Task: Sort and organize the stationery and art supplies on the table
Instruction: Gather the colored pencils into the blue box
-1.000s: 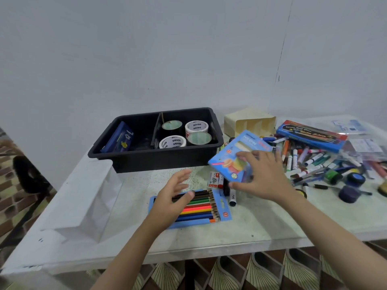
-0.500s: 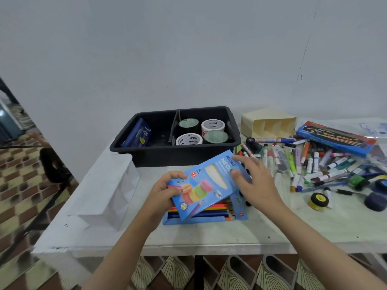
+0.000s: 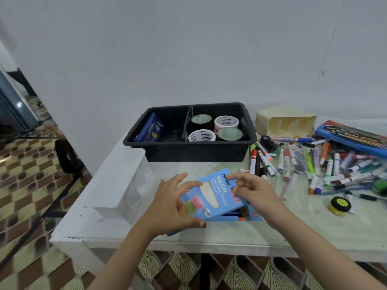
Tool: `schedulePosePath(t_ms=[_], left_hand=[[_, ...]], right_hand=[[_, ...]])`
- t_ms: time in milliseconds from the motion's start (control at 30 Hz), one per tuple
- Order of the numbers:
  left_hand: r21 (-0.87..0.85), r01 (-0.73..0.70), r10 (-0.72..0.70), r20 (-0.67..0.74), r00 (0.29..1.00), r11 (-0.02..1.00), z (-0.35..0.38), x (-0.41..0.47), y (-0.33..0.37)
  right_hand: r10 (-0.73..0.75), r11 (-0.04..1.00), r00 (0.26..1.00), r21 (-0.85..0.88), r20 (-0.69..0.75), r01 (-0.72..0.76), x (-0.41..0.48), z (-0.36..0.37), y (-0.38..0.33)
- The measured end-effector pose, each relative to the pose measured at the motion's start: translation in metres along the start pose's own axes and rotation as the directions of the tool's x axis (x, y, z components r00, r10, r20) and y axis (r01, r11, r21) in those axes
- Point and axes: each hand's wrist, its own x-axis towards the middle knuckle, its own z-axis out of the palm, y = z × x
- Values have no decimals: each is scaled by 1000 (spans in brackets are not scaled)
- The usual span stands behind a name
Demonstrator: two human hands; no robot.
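blue neon pencil box (image 3: 211, 193) (cream window) tilted over open tray of coloured pencils (image 3: 252, 216)

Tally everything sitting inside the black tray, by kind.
In the black tray:
White tape rolls: 2
Green-topped tape rolls: 2
Blue box: 1
Total: 5

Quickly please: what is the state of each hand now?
Left hand: holds the blue pencil box, thumb at its near edge.
Right hand: pinches the same box.
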Motion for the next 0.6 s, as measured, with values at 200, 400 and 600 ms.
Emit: schedulePosePath(t_ms=[200, 400, 600], left_hand=[[-56, -34, 32, -39, 999, 998, -3, -2, -4], [-67, -34, 24, -152, 988, 997, -24, -9, -9], [38, -28, 33, -118, 992, 999, -40, -14, -14]], right_hand=[[-78, 991, 997, 114, 20, 75, 2, 6, -2], [-408, 664, 890, -602, 206, 444, 18, -15, 28], [-193, 233, 819, -786, 540, 573, 27, -5, 53]])
